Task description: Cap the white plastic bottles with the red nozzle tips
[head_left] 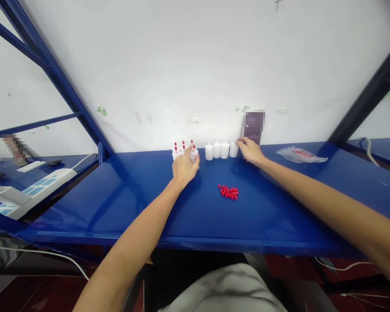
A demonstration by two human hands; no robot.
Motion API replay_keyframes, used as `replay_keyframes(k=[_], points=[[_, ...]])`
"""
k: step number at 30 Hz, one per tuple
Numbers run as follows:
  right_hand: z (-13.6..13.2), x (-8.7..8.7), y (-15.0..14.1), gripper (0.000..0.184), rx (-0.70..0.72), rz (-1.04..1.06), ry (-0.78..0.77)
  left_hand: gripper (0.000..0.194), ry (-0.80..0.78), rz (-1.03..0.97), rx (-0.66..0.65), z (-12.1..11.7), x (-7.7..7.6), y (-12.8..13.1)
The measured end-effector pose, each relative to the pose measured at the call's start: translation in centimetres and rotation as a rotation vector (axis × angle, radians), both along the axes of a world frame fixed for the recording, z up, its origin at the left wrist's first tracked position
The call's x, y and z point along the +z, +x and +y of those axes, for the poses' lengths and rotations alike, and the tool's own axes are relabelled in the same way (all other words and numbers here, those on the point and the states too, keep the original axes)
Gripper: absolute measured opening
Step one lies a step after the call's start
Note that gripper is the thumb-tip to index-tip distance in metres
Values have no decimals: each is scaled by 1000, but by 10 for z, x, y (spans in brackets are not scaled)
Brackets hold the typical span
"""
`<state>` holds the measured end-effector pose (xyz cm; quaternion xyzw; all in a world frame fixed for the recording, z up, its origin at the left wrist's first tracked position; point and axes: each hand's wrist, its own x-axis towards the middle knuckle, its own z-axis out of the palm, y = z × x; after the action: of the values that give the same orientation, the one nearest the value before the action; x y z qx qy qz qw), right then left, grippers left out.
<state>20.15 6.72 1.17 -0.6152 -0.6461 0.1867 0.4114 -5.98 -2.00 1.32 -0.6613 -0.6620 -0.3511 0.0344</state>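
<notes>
White bottles behind red caps; bag right.

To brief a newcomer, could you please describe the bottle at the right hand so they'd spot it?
On the blue table, by the white wall, stand four white bottles without red tips. It is the rightmost bottle, the only one with the right hand at its top.

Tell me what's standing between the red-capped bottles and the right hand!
In the head view, four uncapped white bottles stand in a row between the red-capped bottles and the right hand, which is at the last.
</notes>
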Motion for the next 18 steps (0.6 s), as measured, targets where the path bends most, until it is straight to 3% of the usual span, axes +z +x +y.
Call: replay_keyframes(k=[5,8,11,15,18], points=[[-1,-2,-2,41,32,-91,73,58,69,-32,-35,-1,1,0],[-12,2,4,36,50,-149,71,54,179,-78,-109,-10,7,6],[-28,7,9,30,133,-230,92,34,205,-22,-396,-22,13,19],[-48,13,7,25,350,-192,90,22,-66,137,-864,-32,17,34],[-56,12,2,24,425,-160,142,24,-237,174,-961,-31,17,32]])
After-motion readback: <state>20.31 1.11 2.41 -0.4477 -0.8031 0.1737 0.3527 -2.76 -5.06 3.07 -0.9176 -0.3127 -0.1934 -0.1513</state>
